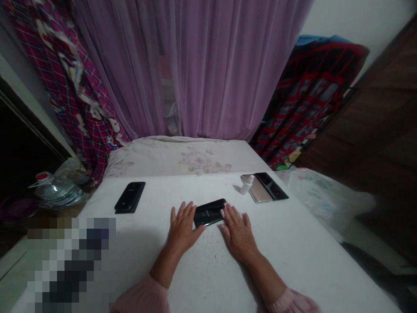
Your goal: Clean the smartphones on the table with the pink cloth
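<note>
A glossy black smartphone (210, 213) lies flat on the white-covered table, slightly aslant between my hands. My left hand (183, 226) rests at its left end, fingers stretched out and thumb apart along the near edge. On the other side, my right hand (237, 232) lies with extended fingers touching the phone's right end. A small pale patch shows beside those fingers; what it is I cannot make out. Beyond my right hand stands a small white bottle (246, 185) with a narrow cap, beside a gold-coloured phone (259, 191).
Another dark phone (280, 191) lies against the gold one. At the left, a black phone (128, 196) rests on a dark flat piece. Purple curtains (228, 65) hang behind the table (202, 278). A large water bottle (54, 189) stands lower left, and the lower-left corner is pixelated.
</note>
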`<state>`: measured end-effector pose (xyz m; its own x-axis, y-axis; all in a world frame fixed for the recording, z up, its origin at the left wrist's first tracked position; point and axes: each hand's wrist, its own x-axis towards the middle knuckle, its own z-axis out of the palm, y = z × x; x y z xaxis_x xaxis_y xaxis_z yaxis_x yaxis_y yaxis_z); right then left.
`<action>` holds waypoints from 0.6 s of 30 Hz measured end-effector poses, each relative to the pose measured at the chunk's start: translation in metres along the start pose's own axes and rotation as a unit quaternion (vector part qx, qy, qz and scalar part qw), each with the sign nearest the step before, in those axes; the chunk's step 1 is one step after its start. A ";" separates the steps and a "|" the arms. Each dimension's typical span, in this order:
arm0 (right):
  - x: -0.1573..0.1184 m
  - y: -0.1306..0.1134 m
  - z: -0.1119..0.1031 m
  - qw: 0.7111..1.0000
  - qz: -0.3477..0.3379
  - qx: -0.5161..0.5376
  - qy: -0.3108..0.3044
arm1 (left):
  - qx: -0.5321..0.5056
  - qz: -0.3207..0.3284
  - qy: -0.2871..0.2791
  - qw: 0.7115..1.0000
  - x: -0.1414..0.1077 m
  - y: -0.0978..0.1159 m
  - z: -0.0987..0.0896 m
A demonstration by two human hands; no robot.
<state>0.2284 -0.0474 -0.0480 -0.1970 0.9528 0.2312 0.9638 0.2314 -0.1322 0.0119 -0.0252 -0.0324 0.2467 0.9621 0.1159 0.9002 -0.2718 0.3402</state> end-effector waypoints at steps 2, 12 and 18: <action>0.001 -0.006 0.000 1.000 -0.004 0.001 0.004 | 0.001 -0.003 -0.003 1.000 0.000 0.001 -0.001; 0.010 -0.031 -0.007 0.995 -0.085 0.047 -0.030 | 0.032 -0.002 -0.005 0.999 0.001 0.000 0.000; 0.035 -0.007 -0.010 0.998 0.022 0.021 -0.056 | 0.021 0.002 -0.001 1.000 0.001 0.001 -0.001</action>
<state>0.2172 -0.0180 -0.0291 -0.1757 0.9777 0.1149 0.9641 0.1945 -0.1807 0.0124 -0.0246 -0.0312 0.2507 0.9612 0.1148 0.9136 -0.2742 0.3002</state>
